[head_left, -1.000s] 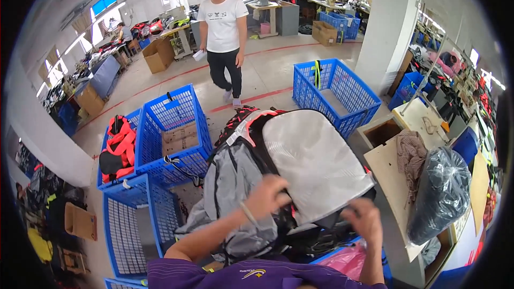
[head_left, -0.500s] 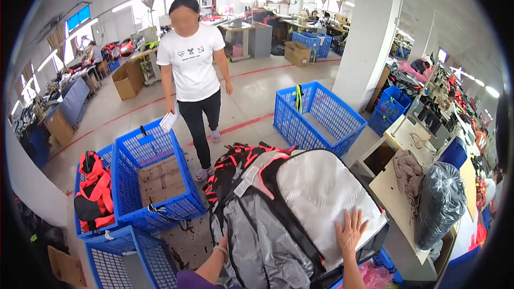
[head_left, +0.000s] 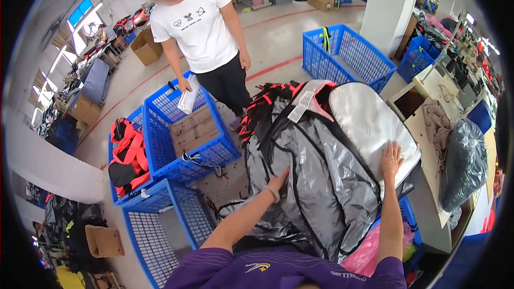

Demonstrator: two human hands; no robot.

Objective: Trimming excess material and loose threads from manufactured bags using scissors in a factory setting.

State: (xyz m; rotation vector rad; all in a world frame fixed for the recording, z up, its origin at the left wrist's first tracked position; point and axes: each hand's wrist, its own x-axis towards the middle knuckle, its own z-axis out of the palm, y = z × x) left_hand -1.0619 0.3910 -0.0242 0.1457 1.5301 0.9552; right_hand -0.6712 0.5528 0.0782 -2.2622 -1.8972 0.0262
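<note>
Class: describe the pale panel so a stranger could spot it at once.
From the white pillar at upper right, come down past the blue crate to the heap. On its right side, the right hand rests on a broad pale panel with a rounded far end. Its smooth, near-white face sets it apart from the crumpled, darker grey fabric beside it.

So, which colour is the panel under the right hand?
Panel: silvery white, seen best in the head view.

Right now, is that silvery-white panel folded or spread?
Spread: the silvery-white panel shows one broad, mostly smooth face, with the right hand resting on it.
</note>
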